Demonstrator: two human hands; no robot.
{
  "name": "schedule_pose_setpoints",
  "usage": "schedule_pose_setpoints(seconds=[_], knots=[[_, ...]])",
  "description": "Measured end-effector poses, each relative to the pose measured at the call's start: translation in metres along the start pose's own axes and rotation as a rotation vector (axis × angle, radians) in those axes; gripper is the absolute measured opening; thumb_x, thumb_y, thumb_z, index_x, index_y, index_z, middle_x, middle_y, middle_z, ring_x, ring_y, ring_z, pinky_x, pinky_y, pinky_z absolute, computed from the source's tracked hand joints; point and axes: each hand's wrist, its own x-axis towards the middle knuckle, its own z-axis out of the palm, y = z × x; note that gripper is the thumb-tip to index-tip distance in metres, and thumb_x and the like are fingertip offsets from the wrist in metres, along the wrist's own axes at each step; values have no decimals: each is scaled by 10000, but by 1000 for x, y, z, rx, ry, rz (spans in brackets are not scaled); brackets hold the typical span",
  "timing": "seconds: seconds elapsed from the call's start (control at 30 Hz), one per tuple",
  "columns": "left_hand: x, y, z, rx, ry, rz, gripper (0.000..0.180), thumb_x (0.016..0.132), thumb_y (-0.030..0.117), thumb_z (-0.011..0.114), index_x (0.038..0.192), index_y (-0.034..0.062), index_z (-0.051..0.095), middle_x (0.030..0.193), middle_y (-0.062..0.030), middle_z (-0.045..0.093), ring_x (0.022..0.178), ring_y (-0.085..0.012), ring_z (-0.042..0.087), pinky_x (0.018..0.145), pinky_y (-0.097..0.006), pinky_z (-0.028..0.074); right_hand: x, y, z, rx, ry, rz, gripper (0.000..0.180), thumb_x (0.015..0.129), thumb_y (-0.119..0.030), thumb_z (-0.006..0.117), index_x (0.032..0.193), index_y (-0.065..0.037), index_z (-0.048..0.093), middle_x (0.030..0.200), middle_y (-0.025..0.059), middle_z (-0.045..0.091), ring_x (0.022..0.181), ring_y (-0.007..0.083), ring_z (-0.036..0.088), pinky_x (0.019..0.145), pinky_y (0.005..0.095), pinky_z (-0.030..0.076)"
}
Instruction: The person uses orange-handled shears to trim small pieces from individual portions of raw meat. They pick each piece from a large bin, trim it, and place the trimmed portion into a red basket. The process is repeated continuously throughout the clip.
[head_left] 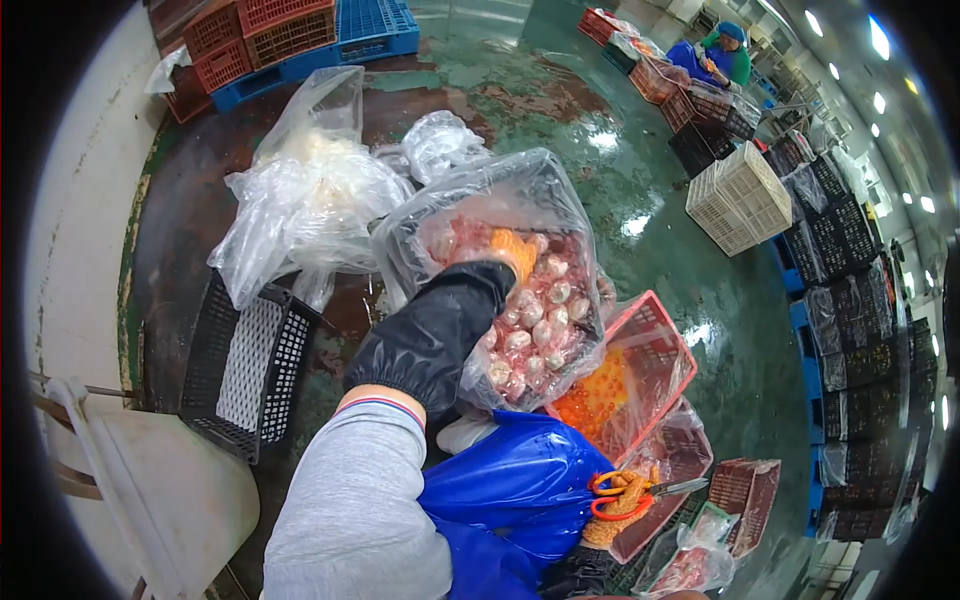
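Note:
My left hand (515, 252), in an orange glove and black sleeve cover, reaches into a crate lined with a clear plastic bag (545, 180). Its fingers curl down among wet pink pieces with whitish, egg-like lumps (545, 325); what they grip is hidden. Lower right, my right hand (620, 508), also in an orange glove, is closed around orange-handled scissors (612, 490), whose blades point right. Between the hands stands a red crate (655, 350) lined with clear plastic, holding round orange yolk-like pieces (590, 395). A blue apron (510, 470) covers my lap.
A black crate (285, 345) and filled clear bags (315, 180) are at left, beside a white bin (180, 480). More red crates (745, 500) stand lower right. Stacked black crates (850, 320) line the right. Far off, a person (715, 60) works near a beige crate (740, 200).

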Motion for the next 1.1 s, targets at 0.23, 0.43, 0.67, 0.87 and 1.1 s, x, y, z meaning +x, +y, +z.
schedule_pose_setpoints(seconds=[0.23, 0.43, 0.67, 0.87, 1.1], knots=[[-51, 17, 15, 394, 74, 332, 214, 792, 249, 493, 935, 148, 615, 918, -110, 622, 929, -290, 577, 730, -445, 446, -1, -1, 26, -49, -71, 29, 407, 886, -149, 517, 1251, -94, 344, 774, 84, 506, 559, 147, 480, 473, 281, 450], [-81, 28, 6, 31, -126, 213, 200, 786, 218, 475, 844, 124, 641, 894, -106, 634, 935, -267, 570, 766, -445, 436, 3, -3, 20, -108, -89, -24, 413, 890, -160, 508, 1241, -72, 309, 750, 93, 497, 539, 167, 509, 455, 316, 477], [-170, 42, 19, -16, -345, 343, 230, 734, 152, 511, 905, 35, 611, 925, -172, 605, 879, -299, 595, 709, -433, 468, -8, -10, 26, -117, -105, -34, 368, 892, -149, 506, 1216, -77, 348, 740, 80, 494, 541, 156, 497, 459, 300, 464], [-170, 45, -10, 29, 290, 635, 486, 745, 277, 532, 1175, 51, 494, 1235, -189, 445, 1132, -316, 438, 928, -432, 350, -8, -8, 14, -35, -92, -50, 363, 890, -144, 510, 1217, -87, 364, 738, 81, 516, 550, 137, 495, 464, 296, 459], [-96, 15, -21, 47, 96, 139, 509, 722, 385, 538, 1072, 15, 549, 1095, -180, 546, 1100, -342, 436, 933, -458, 305, -23, -15, 35, -104, -100, -97, 324, 904, -175, 482, 1201, -91, 384, 697, 102, 533, 502, 187, 516, 428, 323, 466]])
